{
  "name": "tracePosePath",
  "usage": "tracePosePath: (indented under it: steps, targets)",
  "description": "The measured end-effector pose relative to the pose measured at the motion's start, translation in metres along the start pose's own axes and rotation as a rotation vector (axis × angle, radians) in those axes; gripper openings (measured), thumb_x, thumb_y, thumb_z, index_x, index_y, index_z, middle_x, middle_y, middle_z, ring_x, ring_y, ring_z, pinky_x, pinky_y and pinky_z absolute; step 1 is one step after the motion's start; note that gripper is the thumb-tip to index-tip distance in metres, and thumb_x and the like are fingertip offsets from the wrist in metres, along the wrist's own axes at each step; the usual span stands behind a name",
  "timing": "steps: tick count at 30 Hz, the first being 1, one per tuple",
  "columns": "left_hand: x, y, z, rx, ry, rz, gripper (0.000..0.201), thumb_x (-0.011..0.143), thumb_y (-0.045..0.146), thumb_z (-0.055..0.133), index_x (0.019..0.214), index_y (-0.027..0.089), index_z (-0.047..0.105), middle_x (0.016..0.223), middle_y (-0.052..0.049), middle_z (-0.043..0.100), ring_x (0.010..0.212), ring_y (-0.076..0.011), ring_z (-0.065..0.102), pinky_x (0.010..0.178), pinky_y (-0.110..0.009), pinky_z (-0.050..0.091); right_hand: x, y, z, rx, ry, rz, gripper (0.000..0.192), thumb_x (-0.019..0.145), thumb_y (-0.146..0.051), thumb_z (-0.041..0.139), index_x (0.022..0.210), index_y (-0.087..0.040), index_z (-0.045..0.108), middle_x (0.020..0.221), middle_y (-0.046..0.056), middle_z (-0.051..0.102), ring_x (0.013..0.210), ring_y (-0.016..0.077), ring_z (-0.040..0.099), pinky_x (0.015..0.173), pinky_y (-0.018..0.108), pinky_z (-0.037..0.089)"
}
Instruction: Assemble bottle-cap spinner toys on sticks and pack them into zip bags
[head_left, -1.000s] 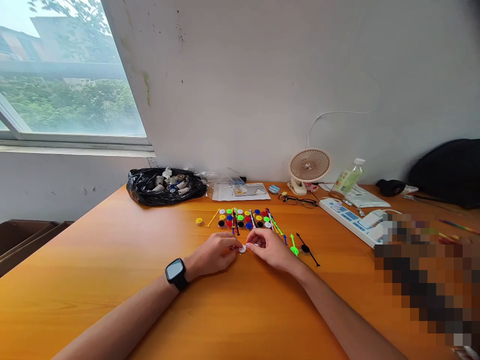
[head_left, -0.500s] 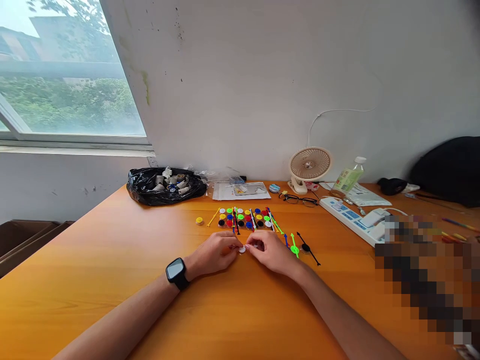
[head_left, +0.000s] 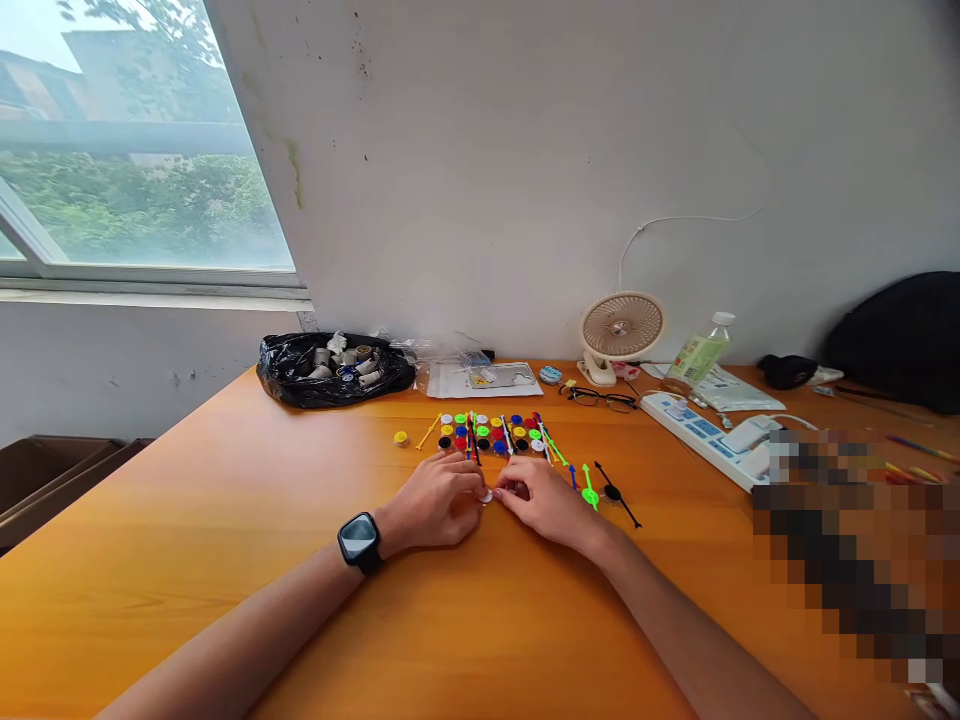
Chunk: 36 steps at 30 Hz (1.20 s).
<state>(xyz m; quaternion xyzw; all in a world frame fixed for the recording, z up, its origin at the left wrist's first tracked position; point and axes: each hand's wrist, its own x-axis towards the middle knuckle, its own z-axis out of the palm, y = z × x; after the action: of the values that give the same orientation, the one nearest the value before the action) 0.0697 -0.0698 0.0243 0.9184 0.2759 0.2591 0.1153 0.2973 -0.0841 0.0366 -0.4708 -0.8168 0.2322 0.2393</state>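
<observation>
Worktop (head_left: 450,640), well in from back edge: white disc (head_left: 487,497) sits between the fingertips of both hands. Left hand (head_left: 435,500) has fingers curled, pinching disc at its left side; watch (head_left: 359,538) on that wrist. Right hand (head_left: 547,503) curled too, fingertips at disc's right side; can't tell if they grip anything. Green arrow spinner (head_left: 590,495) and black arrow spinner (head_left: 613,493) lie just right of right hand. Coloured discs (head_left: 498,436) in rows beyond hands, toward back edge, arrows lying across them. Lone yellow disc (head_left: 400,438) left of those. Black bag (head_left: 281,375) at back-left corner, fan (head_left: 622,326) at back edge.
</observation>
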Motion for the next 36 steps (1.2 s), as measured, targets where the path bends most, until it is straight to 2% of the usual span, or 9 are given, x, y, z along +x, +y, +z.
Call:
tracePosePath:
  steps: [6,9,15,18,21,24,28,32,36]
  targets:
    - [-0.003,0.003,-0.004,-0.032,0.058,-0.007,0.013,0.088,0.024,0.066,0.098,0.025,0.073,0.111,-0.006,0.073,0.099,-0.0244,0.066,0.092,-0.04,0.05,0.0,-0.004,-0.008,0.004,0.11,0.046,0.02,0.096,-0.036,0.062,0.094,-0.02,0.074,0.093,0.006,0.071,0.071,0.0159,0.058,0.066,0.029,0.043]
    - [-0.004,0.003,-0.007,-0.08,0.138,-0.061,0.021,0.092,0.03,0.066,0.112,0.026,0.071,0.119,-0.007,0.071,0.107,-0.0257,0.066,0.095,-0.041,0.05,0.001,-0.009,-0.013,0.054,0.16,0.14,0.032,0.098,-0.047,0.059,0.105,-0.02,0.074,0.082,0.004,0.069,0.06,0.0146,0.051,0.06,0.029,0.039]
    - [-0.003,-0.016,-0.017,-0.045,0.424,-0.237,0.022,0.102,0.027,0.053,0.122,0.024,0.063,0.11,-0.007,0.072,0.102,-0.0242,0.064,0.091,-0.04,0.051,-0.002,-0.028,-0.024,0.64,-0.091,0.236,0.051,0.1,-0.063,0.048,0.106,-0.018,0.074,0.047,-0.009,0.032,0.044,0.0106,0.025,0.048,0.024,0.026]
    - [-0.006,-0.038,-0.025,0.07,0.496,-0.315,0.019,0.102,0.026,0.052,0.117,0.023,0.063,0.109,-0.007,0.071,0.102,-0.0252,0.063,0.091,-0.041,0.05,0.0,-0.028,-0.03,0.75,0.03,0.261,0.05,0.1,-0.062,0.048,0.101,-0.018,0.072,0.045,-0.011,0.028,0.042,0.0096,0.017,0.046,0.024,0.021]
    - [-0.011,-0.066,-0.031,0.189,0.507,-0.384,0.015,0.098,0.026,0.057,0.11,0.022,0.065,0.11,-0.007,0.071,0.105,-0.0276,0.063,0.095,-0.044,0.049,0.004,-0.017,-0.035,0.638,0.159,0.262,0.047,0.099,-0.061,0.048,0.095,-0.018,0.069,0.047,-0.009,0.034,0.043,0.01,0.026,0.048,0.025,0.025]
    - [-0.018,-0.087,-0.031,0.227,0.436,-0.493,0.017,0.095,0.03,0.059,0.107,0.021,0.068,0.111,-0.008,0.071,0.106,-0.0291,0.064,0.094,-0.044,0.05,0.004,-0.002,-0.041,0.252,0.221,0.26,0.04,0.098,-0.055,0.052,0.087,-0.02,0.067,0.053,-0.005,0.044,0.049,0.0119,0.038,0.051,0.026,0.027]
    - [-0.022,-0.097,-0.026,0.201,0.326,-0.565,0.026,0.095,0.043,0.061,0.105,0.021,0.07,0.108,-0.009,0.071,0.101,-0.0284,0.066,0.088,-0.041,0.051,-0.005,0.01,-0.05,-0.278,0.115,0.318,0.022,0.088,-0.041,0.067,0.079,-0.021,0.065,0.065,0.001,0.061,0.058,0.0151,0.051,0.055,0.028,0.026]
    - [-0.022,-0.095,-0.024,0.183,0.281,-0.504,0.028,0.094,0.046,0.063,0.104,0.021,0.072,0.106,-0.009,0.071,0.1,-0.0273,0.066,0.088,-0.04,0.051,-0.015,0.014,-0.056,-0.345,-0.071,0.364,0.02,0.083,-0.037,0.073,0.077,-0.021,0.063,0.078,0.005,0.069,0.068,0.0196,0.061,0.058,0.029,0.032]
    - [-0.022,-0.095,-0.023,0.119,0.275,-0.497,0.024,0.096,0.041,0.061,0.099,0.021,0.073,0.103,-0.009,0.07,0.099,-0.0263,0.066,0.087,-0.039,0.051,-0.027,0.015,-0.06,-0.326,-0.102,0.259,0.015,0.079,-0.028,0.075,0.091,-0.023,0.067,0.097,0.007,0.072,0.087,0.024,0.066,0.07,0.031,0.045]
